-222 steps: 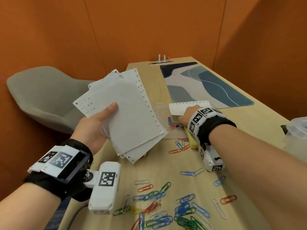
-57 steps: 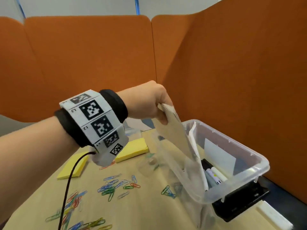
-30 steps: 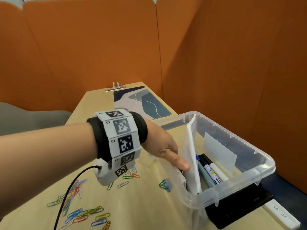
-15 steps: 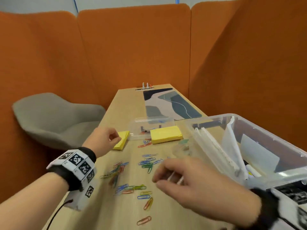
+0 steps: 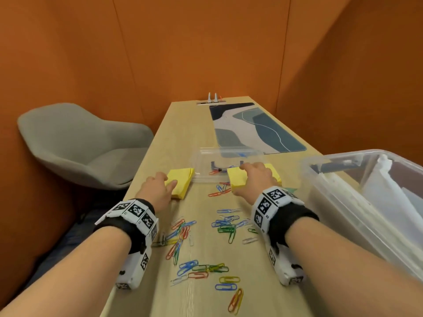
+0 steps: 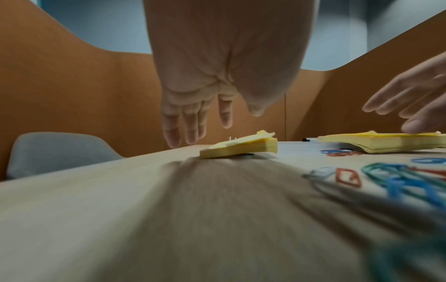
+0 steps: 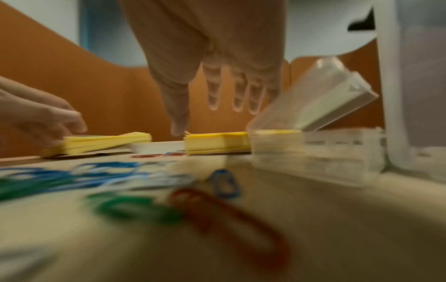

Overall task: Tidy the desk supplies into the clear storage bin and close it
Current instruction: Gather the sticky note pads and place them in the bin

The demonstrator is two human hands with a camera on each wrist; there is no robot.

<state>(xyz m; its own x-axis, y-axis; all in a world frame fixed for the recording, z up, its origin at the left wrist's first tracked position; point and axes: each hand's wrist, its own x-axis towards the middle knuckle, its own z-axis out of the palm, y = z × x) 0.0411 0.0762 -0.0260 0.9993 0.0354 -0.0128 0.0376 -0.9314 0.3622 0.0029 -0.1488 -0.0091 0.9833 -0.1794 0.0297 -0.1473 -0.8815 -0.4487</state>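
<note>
Two yellow sticky-note pads lie on the desk: a left pad (image 5: 180, 183) (image 6: 239, 147) and a right pad (image 5: 237, 181) (image 7: 217, 143). My left hand (image 5: 168, 182) (image 6: 218, 125) hovers at the left pad with its fingers straight and its thumb on the pad's near corner. My right hand (image 5: 248, 178) (image 7: 207, 118) is spread over the right pad, thumb tip at its near edge. The clear storage bin (image 5: 320, 177) stands open at the right with white paper sheets (image 5: 389, 186) upright inside. Coloured paper clips (image 5: 225, 227) lie scattered between my wrists.
A flat clear lid (image 5: 225, 156) lies just behind the pads. A small clear box (image 7: 313, 145) with its flap raised sits beside the bin. A patterned desk mat (image 5: 251, 129) covers the far end. A grey chair (image 5: 80, 143) stands off the left edge.
After the papers went into the bin, both hands moved out over the desk. In the last half second my right hand reached forward to the right pad and my left settled on the left pad.
</note>
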